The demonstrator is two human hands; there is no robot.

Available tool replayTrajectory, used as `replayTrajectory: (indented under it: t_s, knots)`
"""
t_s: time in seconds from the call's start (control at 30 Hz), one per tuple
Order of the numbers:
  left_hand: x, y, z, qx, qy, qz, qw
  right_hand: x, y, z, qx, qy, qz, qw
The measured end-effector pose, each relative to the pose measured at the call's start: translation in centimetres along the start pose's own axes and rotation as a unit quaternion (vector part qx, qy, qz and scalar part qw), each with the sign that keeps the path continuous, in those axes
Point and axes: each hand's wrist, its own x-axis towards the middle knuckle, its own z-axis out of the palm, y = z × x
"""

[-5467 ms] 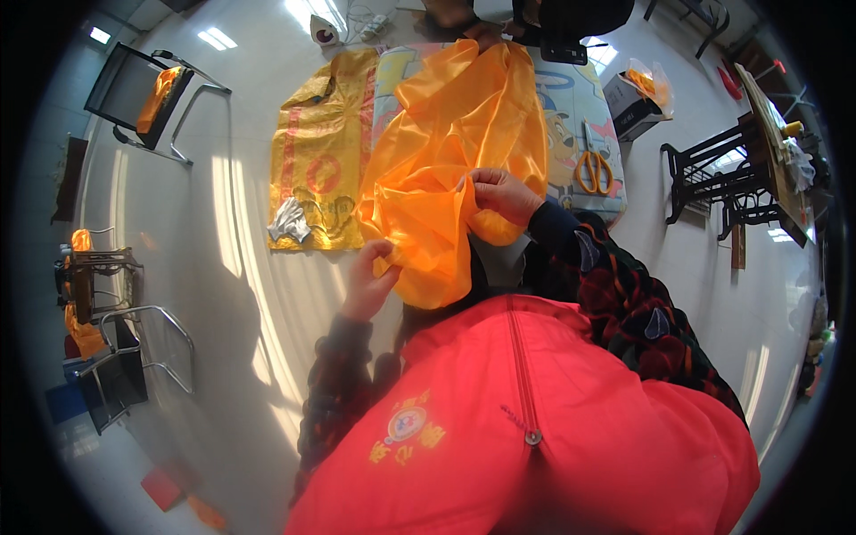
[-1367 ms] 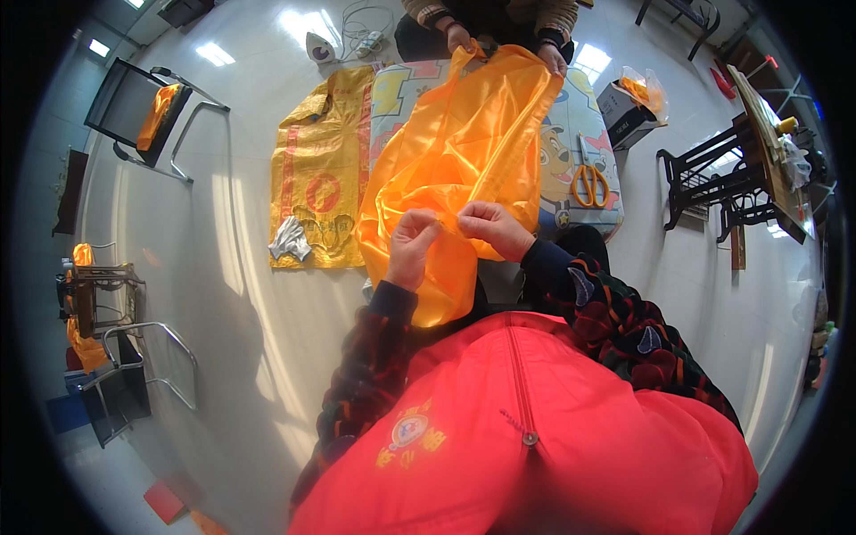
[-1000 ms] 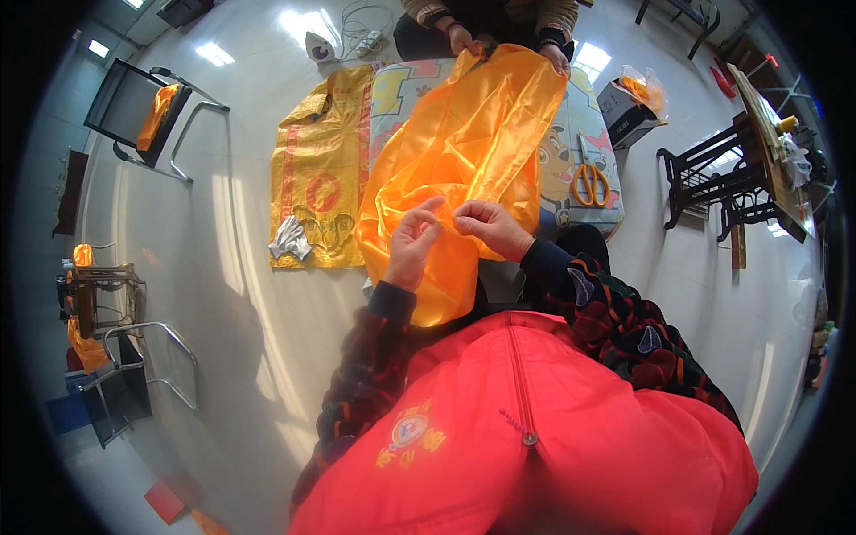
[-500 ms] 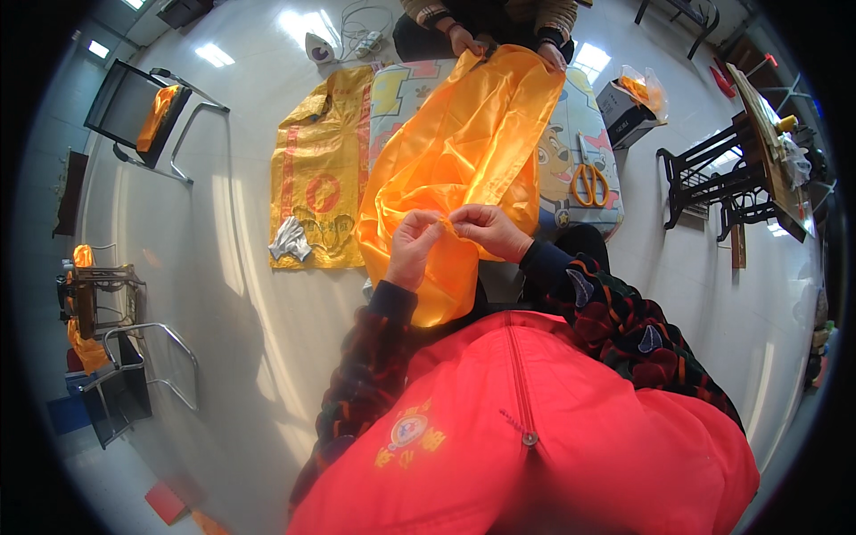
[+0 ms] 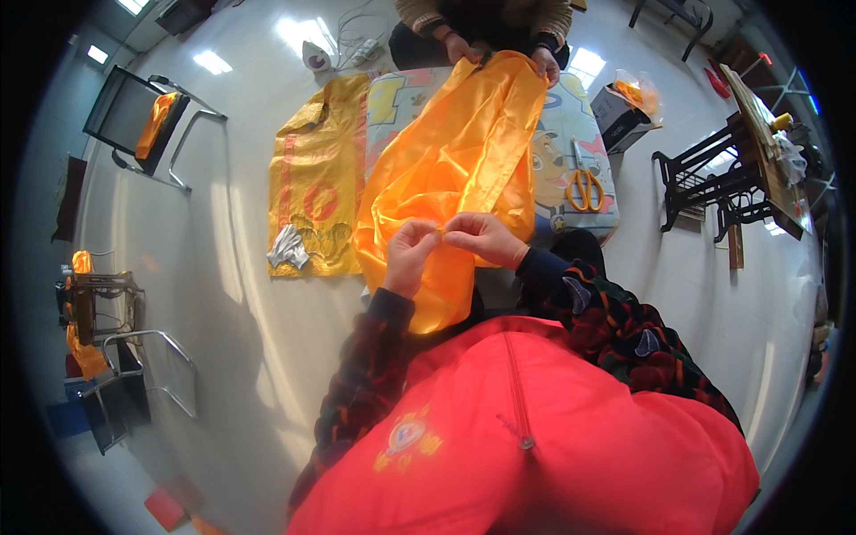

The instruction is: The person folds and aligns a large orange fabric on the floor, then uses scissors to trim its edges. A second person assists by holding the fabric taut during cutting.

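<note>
A shiny orange satin cloth (image 5: pixel 446 152) stretches from my lap across a padded, cartoon-printed surface (image 5: pixel 390 111). My left hand (image 5: pixel 411 254) pinches the near part of the cloth between thumb and fingertips. Close beside it, my right hand (image 5: pixel 486 238) pinches the same bit of cloth, the fingertips of both almost meeting. Whatever small detail lies between them is too tiny to make out. At the far end another person's hands (image 5: pixel 546 66) hold the cloth's other edge. Orange-handled scissors (image 5: pixel 585 191) rest on the printed surface to the right of the cloth.
A yellow woven sack (image 5: pixel 312 169) lies at left with a white glove-like cloth (image 5: pixel 288 248) on it. A box (image 5: pixel 621 120) with a plastic bag stands at far right, near a treadle sewing table (image 5: pixel 713 174). Chairs (image 5: pixel 152 120) and an iron (image 5: pixel 316 56) are on the left side.
The view has shifted slightly. At the far end the other person's hands and the cloth edge have moved a little nearer and left. My hands keep their pinch on the cloth.
</note>
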Motion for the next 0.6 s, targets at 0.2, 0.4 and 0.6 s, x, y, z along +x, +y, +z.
replayTrajectory:
  t_s: [0.2, 0.4, 0.6]
  knots:
    - [-0.5, 0.7, 0.5, 0.016, -0.011, 0.017, 1.0, 0.0, 0.1, -0.6, -0.147, -0.016, -0.01, 0.989]
    - [-0.5, 0.7, 1.0, -0.002, 0.0, 0.014, 1.0, 0.4, -0.1, -2.3, -0.242, -0.049, 0.008, 0.969]
    - [-0.1, 0.5, 0.9, 0.011, 0.014, 0.025, 1.0, 0.0, -1.1, -1.3, -0.073, -0.004, -0.016, 0.997]
